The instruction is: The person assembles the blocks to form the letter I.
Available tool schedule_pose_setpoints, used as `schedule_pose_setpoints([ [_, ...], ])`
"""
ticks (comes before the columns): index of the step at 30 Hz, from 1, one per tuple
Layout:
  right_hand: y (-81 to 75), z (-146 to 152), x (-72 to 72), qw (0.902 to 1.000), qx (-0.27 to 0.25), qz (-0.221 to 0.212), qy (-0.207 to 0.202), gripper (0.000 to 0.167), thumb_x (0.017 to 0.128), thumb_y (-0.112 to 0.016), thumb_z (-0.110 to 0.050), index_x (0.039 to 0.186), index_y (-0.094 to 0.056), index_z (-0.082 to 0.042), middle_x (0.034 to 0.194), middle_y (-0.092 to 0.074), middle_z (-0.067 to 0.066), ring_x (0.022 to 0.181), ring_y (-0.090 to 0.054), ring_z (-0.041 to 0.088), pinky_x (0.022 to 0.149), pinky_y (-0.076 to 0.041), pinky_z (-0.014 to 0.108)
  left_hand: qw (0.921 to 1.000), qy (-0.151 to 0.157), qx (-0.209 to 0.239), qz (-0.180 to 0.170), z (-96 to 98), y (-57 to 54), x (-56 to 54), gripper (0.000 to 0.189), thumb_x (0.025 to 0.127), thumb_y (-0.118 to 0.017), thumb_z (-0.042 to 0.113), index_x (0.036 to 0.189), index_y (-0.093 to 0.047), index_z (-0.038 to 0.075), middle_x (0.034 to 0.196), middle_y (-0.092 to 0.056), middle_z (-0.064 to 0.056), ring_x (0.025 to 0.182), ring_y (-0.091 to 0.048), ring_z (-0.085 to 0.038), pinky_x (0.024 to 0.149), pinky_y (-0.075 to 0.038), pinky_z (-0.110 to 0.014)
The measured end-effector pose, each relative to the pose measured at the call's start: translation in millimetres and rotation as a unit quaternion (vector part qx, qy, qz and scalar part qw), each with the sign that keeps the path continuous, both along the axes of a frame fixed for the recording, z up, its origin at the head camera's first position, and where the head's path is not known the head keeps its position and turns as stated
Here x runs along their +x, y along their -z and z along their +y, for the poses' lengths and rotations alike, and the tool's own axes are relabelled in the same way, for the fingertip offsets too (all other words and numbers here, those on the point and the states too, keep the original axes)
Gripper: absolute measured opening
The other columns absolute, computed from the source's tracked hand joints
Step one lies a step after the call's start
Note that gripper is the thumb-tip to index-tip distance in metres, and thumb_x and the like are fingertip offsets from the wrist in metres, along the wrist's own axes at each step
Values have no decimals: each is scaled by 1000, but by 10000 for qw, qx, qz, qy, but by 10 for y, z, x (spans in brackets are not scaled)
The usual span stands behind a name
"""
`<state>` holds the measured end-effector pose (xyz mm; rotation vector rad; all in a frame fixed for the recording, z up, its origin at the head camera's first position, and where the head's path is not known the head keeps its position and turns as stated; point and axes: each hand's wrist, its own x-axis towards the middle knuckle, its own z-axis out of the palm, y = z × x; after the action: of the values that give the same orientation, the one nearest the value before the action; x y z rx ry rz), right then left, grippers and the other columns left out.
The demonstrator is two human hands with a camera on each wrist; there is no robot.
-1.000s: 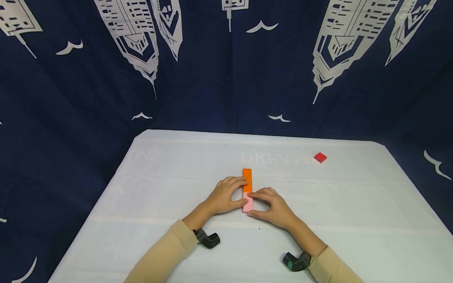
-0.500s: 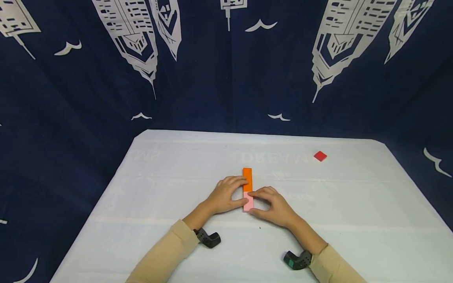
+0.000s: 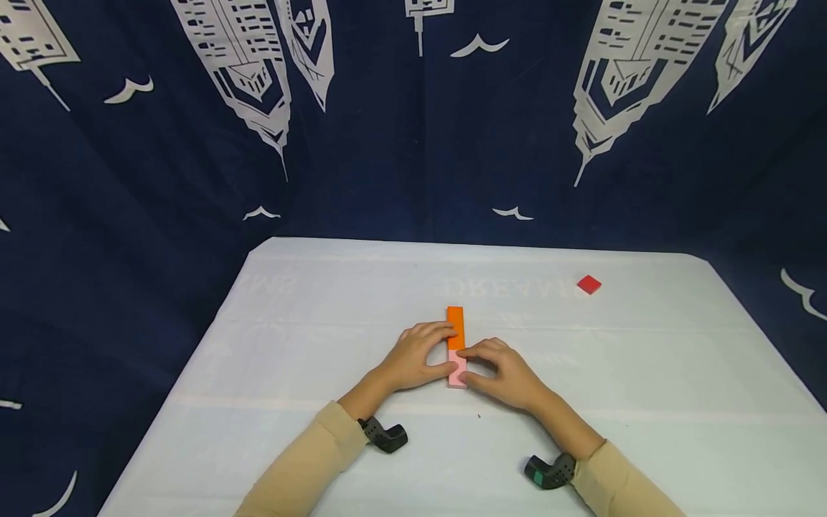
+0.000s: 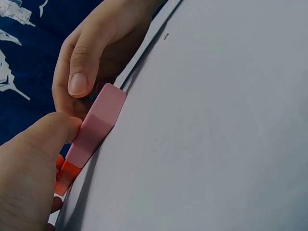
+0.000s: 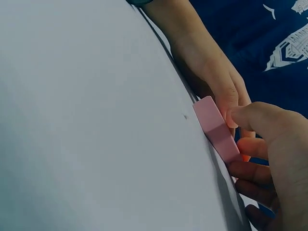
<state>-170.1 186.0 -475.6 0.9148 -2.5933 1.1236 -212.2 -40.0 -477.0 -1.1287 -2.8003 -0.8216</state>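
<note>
In the head view a pink rectangular block point(image 3: 456, 383) and an orange block point(image 3: 455, 316) lie end to end on the white table. My left hand point(image 3: 413, 355) comes from the left, its thumb at the pink block and its fingertips over the orange one. From the right, my right hand point(image 3: 508, 373) has its index fingertip at the pink block's far part and its thumb over the near part. The left wrist view shows the left thumb against the side of the pink block point(image 4: 101, 120). The right fingers lie along the lower end of the pink block point(image 5: 214, 122) in the right wrist view.
A small red piece point(image 3: 589, 285) lies near the table's back right. The white tabletop point(image 3: 323, 287) ends at a dark blue curtain point(image 3: 381, 143) with white prints. A black device point(image 3: 385, 435) sits on the left wrist and another point(image 3: 550, 472) on the right.
My right thumb has moved from the pink block's near end up over its top. The left hand and both blocks keep their places on the table.
</note>
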Motion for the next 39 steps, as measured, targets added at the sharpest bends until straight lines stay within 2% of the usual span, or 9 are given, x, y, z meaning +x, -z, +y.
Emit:
schedule_pose_setpoints([
  [8, -104, 86, -97, 9998, -28, -216, -47, 34, 82, -78, -18, 113, -70, -7, 105, -68, -3, 99, -62, 16, 89, -49, 40, 10000, -2, 26, -28, 3, 2, 1, 60, 92, -61, 47, 142, -50, 16, 150, -43, -2, 137, -37, -21, 107, -30, -49],
  [17, -188, 280, -251, 9987, -120, -285, 394, 31, 83, -76, -15, 111, -71, -2, 104, -70, 5, 101, -63, 24, 91, -47, 50, 10000, -6, 22, -66, 0, 5, 1, 61, 92, -60, 48, 142, -50, 16, 150, -42, -1, 137, -37, -22, 108, -30, -50],
  [27, -225, 570, -438, 9966, 30, -48, 822, 29, 83, -76, -14, 108, -71, 0, 103, -70, 9, 98, -64, 27, 89, -47, 49, 9999, 5, 36, -119, 1, 3, -9, 60, 92, -60, 47, 142, -50, 17, 151, -41, -1, 138, -36, -21, 109, -29, -50],
  [35, -251, 800, -520, 9909, 378, -445, 1216, 33, 88, -72, -22, 111, -69, 1, 107, -68, 13, 104, -61, 34, 93, -44, 54, 9999, -27, -27, -122, 3, -1, -5, 60, 91, -60, 48, 142, -50, 17, 151, -40, -1, 138, -35, -22, 109, -29, -49],
  [39, -252, 920, -573, 9875, 504, -483, 1413, 34, 89, -72, -24, 111, -69, 1, 107, -68, 15, 106, -60, 35, 94, -44, 54, 9999, -30, -22, -129, 0, 1, -3, 60, 91, -60, 48, 142, -50, 17, 151, -40, -1, 138, -35, -22, 109, -29, -49],
])
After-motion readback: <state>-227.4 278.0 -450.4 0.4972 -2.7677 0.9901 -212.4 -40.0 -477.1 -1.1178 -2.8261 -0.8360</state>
